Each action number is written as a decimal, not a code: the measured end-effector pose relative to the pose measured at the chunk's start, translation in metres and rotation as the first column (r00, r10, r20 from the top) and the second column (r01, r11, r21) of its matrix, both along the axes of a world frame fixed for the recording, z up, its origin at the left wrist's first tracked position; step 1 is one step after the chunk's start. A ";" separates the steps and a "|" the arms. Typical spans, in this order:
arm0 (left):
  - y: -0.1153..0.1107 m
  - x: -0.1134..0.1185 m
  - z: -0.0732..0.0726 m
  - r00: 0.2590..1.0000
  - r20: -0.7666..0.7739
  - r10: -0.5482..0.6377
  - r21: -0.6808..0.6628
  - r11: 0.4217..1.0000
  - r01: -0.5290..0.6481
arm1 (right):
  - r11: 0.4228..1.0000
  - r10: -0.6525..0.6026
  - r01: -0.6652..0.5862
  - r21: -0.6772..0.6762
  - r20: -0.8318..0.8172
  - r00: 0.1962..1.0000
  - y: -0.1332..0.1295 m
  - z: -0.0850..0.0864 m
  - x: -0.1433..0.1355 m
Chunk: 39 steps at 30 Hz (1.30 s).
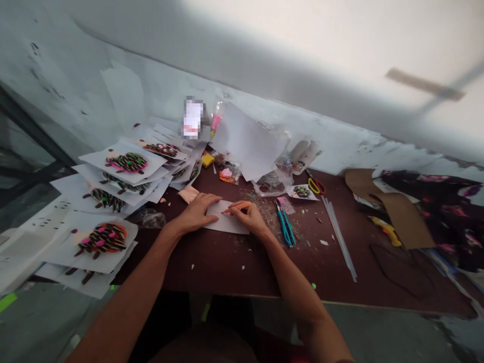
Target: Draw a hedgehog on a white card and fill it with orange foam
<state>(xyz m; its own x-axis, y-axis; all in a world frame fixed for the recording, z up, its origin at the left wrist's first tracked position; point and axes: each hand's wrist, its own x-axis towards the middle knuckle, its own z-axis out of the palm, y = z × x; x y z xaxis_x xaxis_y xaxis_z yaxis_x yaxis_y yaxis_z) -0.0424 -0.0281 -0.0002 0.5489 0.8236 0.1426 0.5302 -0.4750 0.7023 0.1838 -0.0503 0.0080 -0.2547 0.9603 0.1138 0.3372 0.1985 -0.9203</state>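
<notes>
A small sheet of white paper [227,225] lies on the dark brown table in front of me. My left hand [196,210] rests flat on its left end, fingers stretched out. An orange pencil or crayon [239,205] is pinched in my right hand [249,218], its tip down on the paper. Faint marks show near the tip. Just beyond my left hand lies a pale pink piece [188,194]. Teal-handled pliers or cutters [285,224] lie to the right of my right hand.
Stacked hedgehog pictures [128,162] fill the left side. Further back are a propped phone [193,118], a large white sheet [245,138] and plastic bags [274,181]. Scissors [316,185], clear glue sticks [340,239], a yellow glue gun [385,229] and brown cardboard [403,217] lie rightward.
</notes>
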 end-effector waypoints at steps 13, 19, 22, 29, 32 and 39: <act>0.000 0.000 -0.002 1.000 0.007 0.001 0.007 1.000 -0.001 | 1.000 -0.004 0.004 -0.001 0.004 1.000 0.001 -0.003 0.001; 0.000 0.000 -0.002 1.000 -0.010 0.002 -0.003 1.000 -0.002 | 0.999 -0.037 0.037 -0.013 -0.004 0.999 0.001 -0.004 0.002; 0.000 0.000 -0.002 1.000 -0.012 0.001 0.005 1.000 -0.001 | 0.997 -0.070 0.070 -0.036 -0.005 0.998 0.001 -0.005 0.002; -0.001 0.000 0.001 1.000 -0.008 -0.002 0.003 1.000 0.002 | 0.993 -0.118 0.117 -0.029 -0.020 0.993 0.001 -0.006 0.001; -0.001 0.000 0.001 1.000 -0.017 -0.002 -0.003 1.000 0.002 | 0.991 -0.132 0.132 -0.029 -0.015 0.991 0.001 -0.006 0.001; -0.001 0.000 -0.001 1.000 -0.015 0.009 0.006 1.000 -0.009 | 0.988 -0.153 0.153 -0.015 -0.023 0.988 0.002 -0.007 0.001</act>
<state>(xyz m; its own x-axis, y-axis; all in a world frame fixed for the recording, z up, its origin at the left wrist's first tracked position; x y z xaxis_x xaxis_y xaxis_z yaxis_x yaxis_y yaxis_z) -0.0424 -0.0287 -0.0011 0.5439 0.8276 0.1388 0.5450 -0.4741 0.6915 0.1847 -0.0484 0.0007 -0.1021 0.9892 0.1055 0.3402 0.1344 -0.9307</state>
